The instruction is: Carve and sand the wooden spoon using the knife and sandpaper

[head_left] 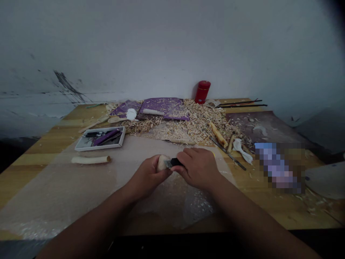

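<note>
My left hand (147, 176) is closed around a small pale piece of wood (162, 162), held just above a sheet of clear plastic wrap (67, 187) on the wooden table (32, 169). My right hand (196, 167) grips a black-handled carving knife (174, 162), and the blade rests against the wood's right side. Both hands meet at the middle of the table, close to its front edge.
A heap of wood shavings (194, 124) lies behind the hands. A white tray of tools (101, 138) and a pale wooden stick (90, 159) sit to the left. A red cylinder (202, 92) stands by the wall. Long tools (228, 151) lie to the right.
</note>
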A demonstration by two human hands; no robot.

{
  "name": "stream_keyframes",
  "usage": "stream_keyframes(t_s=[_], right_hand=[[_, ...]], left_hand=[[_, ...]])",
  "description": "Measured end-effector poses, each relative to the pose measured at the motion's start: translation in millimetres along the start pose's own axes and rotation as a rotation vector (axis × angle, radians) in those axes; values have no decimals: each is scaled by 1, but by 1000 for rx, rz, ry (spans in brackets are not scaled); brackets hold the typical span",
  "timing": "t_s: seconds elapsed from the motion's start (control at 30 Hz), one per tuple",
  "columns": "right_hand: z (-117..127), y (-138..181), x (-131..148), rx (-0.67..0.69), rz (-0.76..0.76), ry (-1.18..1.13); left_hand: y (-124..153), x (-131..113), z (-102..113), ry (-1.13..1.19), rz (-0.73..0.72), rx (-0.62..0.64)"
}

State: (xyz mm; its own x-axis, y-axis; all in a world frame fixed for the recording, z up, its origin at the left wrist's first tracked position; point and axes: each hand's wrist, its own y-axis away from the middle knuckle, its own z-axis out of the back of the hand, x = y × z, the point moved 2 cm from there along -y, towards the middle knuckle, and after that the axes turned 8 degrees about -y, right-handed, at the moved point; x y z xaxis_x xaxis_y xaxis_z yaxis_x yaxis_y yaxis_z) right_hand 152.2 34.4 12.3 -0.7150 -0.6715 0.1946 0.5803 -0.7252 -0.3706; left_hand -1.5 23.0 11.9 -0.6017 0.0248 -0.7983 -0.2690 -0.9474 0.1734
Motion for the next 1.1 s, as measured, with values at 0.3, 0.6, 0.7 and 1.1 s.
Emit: stream_keyframes(t_s=[0.3,0.6,0.7,1.1], right_hand=[[19,0,-71,-54,-540,134],[0,-6,-6,67,-31,-219],[0,-4,-3,97,-4,-212],[0,-4,1,144,87,-184]], left_hand=[[10,-4,-2,66,32,56],[0,5,-5,282,70,92],[1,4,-4,282,70,79],[-1,0,-2,-58,-15,19]])
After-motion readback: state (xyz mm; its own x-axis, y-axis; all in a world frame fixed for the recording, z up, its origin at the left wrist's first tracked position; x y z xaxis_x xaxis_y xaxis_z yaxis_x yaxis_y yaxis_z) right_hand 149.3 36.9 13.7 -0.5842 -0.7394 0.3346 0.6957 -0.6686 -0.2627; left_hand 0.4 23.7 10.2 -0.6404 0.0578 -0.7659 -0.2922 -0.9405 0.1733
